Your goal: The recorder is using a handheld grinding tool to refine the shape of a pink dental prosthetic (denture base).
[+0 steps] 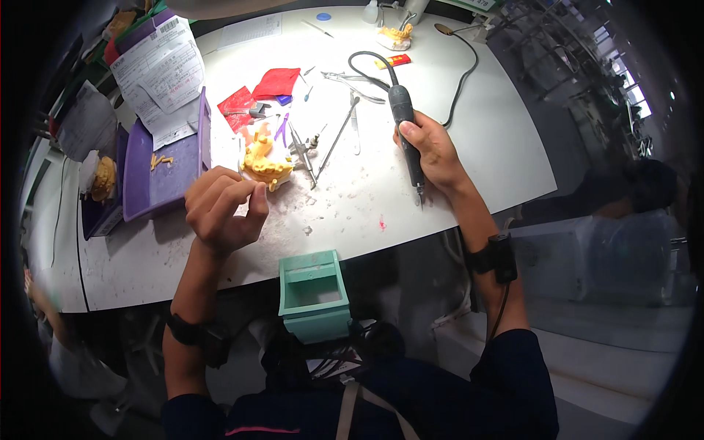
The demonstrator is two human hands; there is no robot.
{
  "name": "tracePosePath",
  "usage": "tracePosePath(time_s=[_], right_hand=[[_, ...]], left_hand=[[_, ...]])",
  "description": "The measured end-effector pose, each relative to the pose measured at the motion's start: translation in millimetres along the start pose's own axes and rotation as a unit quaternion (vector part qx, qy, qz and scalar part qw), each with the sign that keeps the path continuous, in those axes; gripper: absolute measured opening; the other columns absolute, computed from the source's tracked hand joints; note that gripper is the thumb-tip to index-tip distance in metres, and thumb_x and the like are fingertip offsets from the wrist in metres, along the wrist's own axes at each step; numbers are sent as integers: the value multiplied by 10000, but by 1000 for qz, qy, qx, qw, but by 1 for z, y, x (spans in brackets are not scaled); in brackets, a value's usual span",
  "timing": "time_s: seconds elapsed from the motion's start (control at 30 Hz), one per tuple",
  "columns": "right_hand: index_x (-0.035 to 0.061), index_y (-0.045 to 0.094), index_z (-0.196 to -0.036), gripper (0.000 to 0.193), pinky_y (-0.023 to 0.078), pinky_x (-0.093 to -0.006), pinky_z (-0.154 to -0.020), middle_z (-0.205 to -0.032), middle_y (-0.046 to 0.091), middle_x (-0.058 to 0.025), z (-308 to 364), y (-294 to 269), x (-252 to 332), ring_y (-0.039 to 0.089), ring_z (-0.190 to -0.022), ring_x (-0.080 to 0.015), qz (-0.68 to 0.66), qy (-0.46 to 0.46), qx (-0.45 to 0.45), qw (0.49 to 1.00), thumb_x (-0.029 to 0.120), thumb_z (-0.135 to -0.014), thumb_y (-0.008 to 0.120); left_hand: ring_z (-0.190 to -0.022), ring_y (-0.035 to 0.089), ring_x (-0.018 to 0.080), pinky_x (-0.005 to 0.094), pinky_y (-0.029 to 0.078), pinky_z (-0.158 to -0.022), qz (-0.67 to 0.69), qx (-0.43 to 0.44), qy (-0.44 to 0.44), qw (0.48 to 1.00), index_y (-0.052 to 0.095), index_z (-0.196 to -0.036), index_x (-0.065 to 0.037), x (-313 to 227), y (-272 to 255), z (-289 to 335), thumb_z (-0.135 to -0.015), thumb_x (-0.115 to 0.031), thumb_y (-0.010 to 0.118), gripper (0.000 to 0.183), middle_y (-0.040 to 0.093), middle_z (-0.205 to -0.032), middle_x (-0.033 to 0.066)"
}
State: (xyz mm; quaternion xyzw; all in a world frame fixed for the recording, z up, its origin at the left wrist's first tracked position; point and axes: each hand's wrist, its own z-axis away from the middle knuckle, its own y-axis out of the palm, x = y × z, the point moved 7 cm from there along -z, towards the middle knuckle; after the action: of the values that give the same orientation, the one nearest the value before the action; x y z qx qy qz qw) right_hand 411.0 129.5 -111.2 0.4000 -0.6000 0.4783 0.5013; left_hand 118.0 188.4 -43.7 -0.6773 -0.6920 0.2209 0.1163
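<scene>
Yellow dental model (pixel 258 164) standing on the white table (pixel 499 161). The left hand (pixel 224 209) is curled just in front and to the left of the model, thumb and forefinger drawn together; whether they pinch anything cannot be told. Well right of the model, the right hand (pixel 435 152) wraps around a black handpiece (pixel 403 110). Left of the model is a purple tray (pixel 206 139); paper sheets (pixel 158 77) at its far end carry a barcode (pixel 169 26) and print too small to read. Debris-flecked tabletop separates model from handpiece, giving lateral room. The table's near edge runs in front of the model, a green box (pixel 315 326) adjoining it to the model's right.
</scene>
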Motion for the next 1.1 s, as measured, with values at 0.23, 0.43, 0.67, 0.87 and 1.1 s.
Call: tracePosePath(time_s=[0.23, 0.43, 0.67, 0.87, 1.1], right_hand=[[21, 570, -958, 313, 417, -218, -675, -806, 527, 16, -7, 5, -9, 462, -727, -62, -21, -14, 1, 1000, 333, -984, 556], [-3, 603, -980, 288, 425, -220, -628, -800, 583, 4, -52, 34, 8, 499, -709, -45, 62, -23, -3, 998, 282, -949, 617], [-9, 624, -888, 296, 428, -254, -568, -722, 599, -21, -61, 24, 11, 524, -624, -77, 76, -17, -55, 995, 284, -930, 632], [2, 596, -856, 292, 396, -247, -515, -686, 535, 12, -75, 31, 21, 464, -566, -65, -106, 34, -68, 992, 267, -975, 567], [26, 552, -979, 299, 397, -201, -473, -768, 563, -10, -57, 40, 37, 501, -545, -65, -271, 67, 10, 960, 323, -978, 588]], left_hand=[[-492, 550, 194, 294, 416, -465, 23, -1, -10, 1000, 597, -689, -42, -13, 6, -8, -692, 29, 701, 127, 529, -559, 44], [-1112, 565, 246, 369, 477, -877, 153, 256, 124, 946, 527, -1334, -93, -118, 92, -83, -790, -178, 698, 576, 596, -1168, 81], [-1142, 577, 264, 372, 492, -910, 187, 289, 243, 907, 567, -1230, 12, -165, 153, -85, -791, -83, 601, 450, 609, -1174, 153], [-1121, 593, 309, 402, 497, -948, 172, 183, 228, 941, 585, -1189, 36, -143, 128, -54, -804, -89, 585, 405, 610, -1184, 185], [-1123, 604, 324, 396, 509, -921, 195, 161, 111, 961, 589, -1207, -12, -102, 98, -81, -816, -55, 657, 399, 606, -1213, 176]])
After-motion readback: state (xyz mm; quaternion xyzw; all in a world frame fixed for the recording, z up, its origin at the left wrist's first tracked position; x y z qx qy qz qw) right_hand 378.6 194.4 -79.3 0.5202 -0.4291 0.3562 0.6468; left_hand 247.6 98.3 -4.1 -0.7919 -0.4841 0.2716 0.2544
